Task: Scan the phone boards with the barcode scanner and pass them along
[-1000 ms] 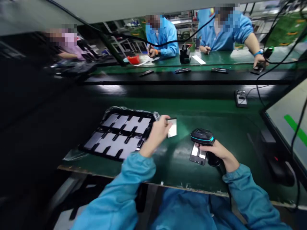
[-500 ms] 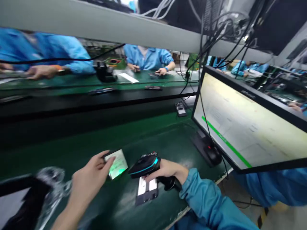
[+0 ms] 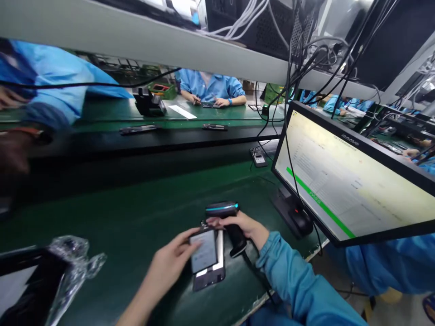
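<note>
My left hand pinches a flat phone battery with a pale printed label. The battery is over an opened phone lying on the green bench, hiding much of it; whether they touch I cannot tell. White patches of the phone show beside and below the battery. My right hand is closed round a black barcode scanner with a blue light strip, just above the phone. The fingertips of my right hand are close to the battery's top edge.
A lenovo monitor with a green PASS bar stands at right. Clear plastic wrap and a black-framed item lie at left. Another phone sits near the monitor. Beyond a dark conveyor, co-workers in blue sit; one person's arm reaches over.
My left hand has moved right, bringing the battery over the phone. The scanner has been raised and turned, and its green light has left the battery. A co-worker's arm has reached forward at left.
</note>
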Tool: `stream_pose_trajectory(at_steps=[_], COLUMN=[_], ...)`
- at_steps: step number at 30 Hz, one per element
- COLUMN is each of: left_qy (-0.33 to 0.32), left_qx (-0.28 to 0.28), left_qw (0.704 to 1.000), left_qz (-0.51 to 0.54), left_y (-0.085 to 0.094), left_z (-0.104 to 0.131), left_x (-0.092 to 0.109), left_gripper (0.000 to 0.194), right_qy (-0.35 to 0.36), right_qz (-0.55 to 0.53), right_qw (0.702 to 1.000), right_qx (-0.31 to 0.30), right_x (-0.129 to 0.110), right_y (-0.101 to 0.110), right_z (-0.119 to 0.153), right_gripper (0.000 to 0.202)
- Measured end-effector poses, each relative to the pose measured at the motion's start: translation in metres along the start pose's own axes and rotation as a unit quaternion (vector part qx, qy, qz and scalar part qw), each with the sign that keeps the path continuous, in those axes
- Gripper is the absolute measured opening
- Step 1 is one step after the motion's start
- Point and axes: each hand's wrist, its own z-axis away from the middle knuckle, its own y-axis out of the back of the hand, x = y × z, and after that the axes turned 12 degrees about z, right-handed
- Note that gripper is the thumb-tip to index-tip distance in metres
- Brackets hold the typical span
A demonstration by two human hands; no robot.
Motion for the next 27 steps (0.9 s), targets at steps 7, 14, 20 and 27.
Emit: stream_pose_trajectory(at_steps=[7, 14, 20, 27], left_qy=[-0.106, -0.041, 0.037, 0.131], left_qx=[-0.037, 0.087, 0.135, 0.094], left_qw=[0.993, 0.99, 0.981, 0.968], left_qz=[-0.023, -0.108, 0.133, 0.191], left_y=[-0.031, -0.071, -0.099, -0.076], left_z=[0.015, 0.062, 0.07, 0.02], left_x=[-0.018, -0.024, 0.018, 0.025], left_gripper=[0.034, 0.074, 0.066, 0.034], right_qy=[-0.033, -0.007, -0.047, -0.052], right_qz=[0.028, 0.064, 0.043, -0.019], right_qw=[0.999, 0.993, 0.993, 0.996], right_qx=[0.005, 0.099, 0.098, 0.076], right_x=[0.007, 0.002, 0.022, 0.028], right_y=[0.002, 0.007, 0.005, 0.001], right_z=[-0.012, 0.028, 0.095, 0.095], right_gripper=[0.041, 0.042, 0.041, 0.043])
